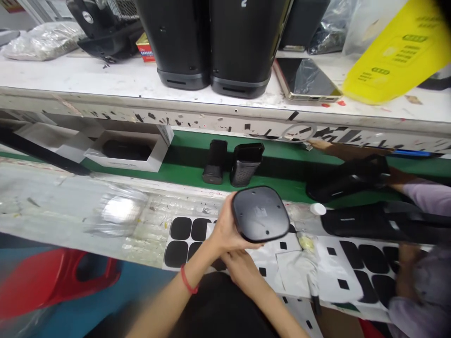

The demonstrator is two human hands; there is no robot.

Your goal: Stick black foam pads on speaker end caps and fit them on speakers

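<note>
A black device (261, 213) with a flat, rounded-square face is sitting in the person's left hand (225, 227) above the front edge of the bench, its face turning up toward the camera and showing small holes near the corners. The left hand is closing around the device's side, with the thumb side showing and the other fingers mostly hiding behind it; a red band (189, 280) is circling that wrist. The right hand (243, 267) is lying just below the left one, its fingertips hiding from view, so I cannot tell how far open it is or whether it is holding anything. Beneath and beside the hands, black rounded-square pads (180, 228) are lying in rows on white backing, and a marker (313, 291) is resting to the right. Behind the device, two smaller black pieces (248, 164) are standing side by side on a green surface (186, 150), while an open white box (155, 162) is sitting to their left. At the right, a co-worker's lilac sleeve (428, 195) is reaching in beside a black casing (348, 178). On the upper shelf (88, 80), two tall black units (243, 51) are standing together, with a phone (306, 80) lying near a yellow sheet (391, 56).
</note>
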